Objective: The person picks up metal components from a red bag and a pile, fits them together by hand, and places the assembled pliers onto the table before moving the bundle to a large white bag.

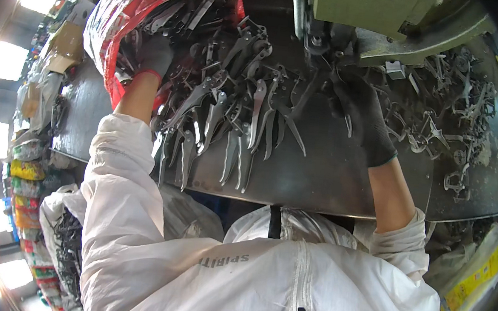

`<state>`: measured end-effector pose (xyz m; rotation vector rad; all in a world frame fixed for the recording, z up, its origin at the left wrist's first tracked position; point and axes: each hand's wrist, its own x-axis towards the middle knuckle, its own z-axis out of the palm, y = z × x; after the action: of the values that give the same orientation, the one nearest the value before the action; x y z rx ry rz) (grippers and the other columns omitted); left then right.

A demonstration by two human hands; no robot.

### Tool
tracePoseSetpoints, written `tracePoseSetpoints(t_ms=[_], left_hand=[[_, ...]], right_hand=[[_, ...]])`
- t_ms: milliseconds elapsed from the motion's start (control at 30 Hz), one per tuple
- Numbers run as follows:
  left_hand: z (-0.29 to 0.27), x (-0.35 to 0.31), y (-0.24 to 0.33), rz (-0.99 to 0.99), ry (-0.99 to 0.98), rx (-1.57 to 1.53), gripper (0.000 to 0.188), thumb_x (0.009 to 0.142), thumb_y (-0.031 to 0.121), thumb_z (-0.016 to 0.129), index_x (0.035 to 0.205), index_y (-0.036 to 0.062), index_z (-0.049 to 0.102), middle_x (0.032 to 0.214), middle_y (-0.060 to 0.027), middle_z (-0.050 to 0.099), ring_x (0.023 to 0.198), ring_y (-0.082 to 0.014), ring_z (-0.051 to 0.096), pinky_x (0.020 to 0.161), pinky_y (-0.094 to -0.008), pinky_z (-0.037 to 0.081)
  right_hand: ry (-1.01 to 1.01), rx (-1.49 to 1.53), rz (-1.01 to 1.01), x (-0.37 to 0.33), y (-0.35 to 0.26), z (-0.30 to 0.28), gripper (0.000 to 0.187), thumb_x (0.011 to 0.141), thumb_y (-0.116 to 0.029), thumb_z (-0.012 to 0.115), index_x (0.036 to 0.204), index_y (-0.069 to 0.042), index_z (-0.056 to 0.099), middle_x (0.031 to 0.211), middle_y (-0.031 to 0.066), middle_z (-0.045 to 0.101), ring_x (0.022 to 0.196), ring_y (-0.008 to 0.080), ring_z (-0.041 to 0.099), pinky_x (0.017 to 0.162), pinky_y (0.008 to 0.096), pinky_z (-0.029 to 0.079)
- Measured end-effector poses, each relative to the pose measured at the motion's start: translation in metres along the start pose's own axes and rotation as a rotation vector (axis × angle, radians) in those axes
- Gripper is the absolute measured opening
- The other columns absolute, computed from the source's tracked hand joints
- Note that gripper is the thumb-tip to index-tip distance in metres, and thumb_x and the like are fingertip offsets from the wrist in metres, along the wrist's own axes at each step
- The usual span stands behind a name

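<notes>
My gloved left hand (153, 56) reaches into the red sack (109, 16) at ten o'clock, grip unclear; my right hand (358, 115) grasps a metal plier blank (348, 124) under the green press (382, 18).

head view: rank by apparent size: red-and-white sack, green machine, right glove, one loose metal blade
1. Red-and-white sack, though the green machine is cut off by the frame's top edge, so these two are unsure.
2. Green machine.
3. Right glove.
4. A single loose metal blade, narrowest of all.
</notes>
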<state>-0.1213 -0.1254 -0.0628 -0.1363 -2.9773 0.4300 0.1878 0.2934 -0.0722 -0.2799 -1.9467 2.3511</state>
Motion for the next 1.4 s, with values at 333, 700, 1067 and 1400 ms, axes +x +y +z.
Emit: tracePoseSetpoints(t_ms=[333, 700, 1067, 1400], left_hand=[[-0.025, -0.045, -0.017, 0.070, 0.058, -0.743, 0.042, 0.099, 0.029, 0.059, 0.134, 0.0062, 0.063, 0.130, -0.0127, 0.069, 0.122, -0.0334, 0.064, 0.105, -0.0445, 0.048], [-0.081, -0.172, 0.059, 0.298, -0.408, -2.134, 0.050, 0.104, 0.006, 0.055, 0.153, 0.0051, 0.045, 0.137, -0.0205, 0.062, 0.124, -0.0260, 0.063, 0.096, -0.0330, 0.056], [-0.144, -0.230, 0.152, 0.378, -0.676, -2.029, 0.049, 0.090, -0.001, 0.058, 0.139, 0.0023, 0.056, 0.102, -0.0068, 0.067, 0.082, -0.0113, 0.064, 0.073, -0.0259, 0.055], [-0.047, -0.232, 0.261, 0.485, -1.092, -1.537, 0.036, 0.109, 0.034, 0.052, 0.125, 0.0029, 0.059, 0.110, -0.0094, 0.071, 0.088, -0.0178, 0.072, 0.072, -0.0304, 0.057]], right_hand=[[0.059, 0.047, 0.124, -0.012, 0.017, -0.001, 0.022, 0.102, -0.016, 0.062, 0.114, 0.002, 0.063, 0.087, 0.0049, 0.065, 0.064, 0.0118, 0.060, 0.057, 0.0265, 0.050], [0.144, 0.306, 0.182, -0.013, 0.032, 0.019, 0.027, 0.099, -0.004, 0.061, 0.125, 0.002, 0.058, 0.101, 0.0101, 0.067, 0.077, 0.0185, 0.066, 0.067, 0.0329, 0.055], [0.318, -1.781, -0.381, -0.105, -0.029, -0.259, 0.049, 0.082, 0.005, 0.067, 0.129, -0.008, 0.064, 0.126, 0.0178, 0.065, 0.118, 0.0339, 0.063, 0.099, 0.0430, 0.051], [0.384, -0.984, -0.024, -0.064, -0.074, -0.147, 0.041, 0.094, -0.019, 0.072, 0.131, -0.006, 0.061, 0.111, 0.0185, 0.072, 0.096, 0.0252, 0.071, 0.084, 0.0394, 0.057]])
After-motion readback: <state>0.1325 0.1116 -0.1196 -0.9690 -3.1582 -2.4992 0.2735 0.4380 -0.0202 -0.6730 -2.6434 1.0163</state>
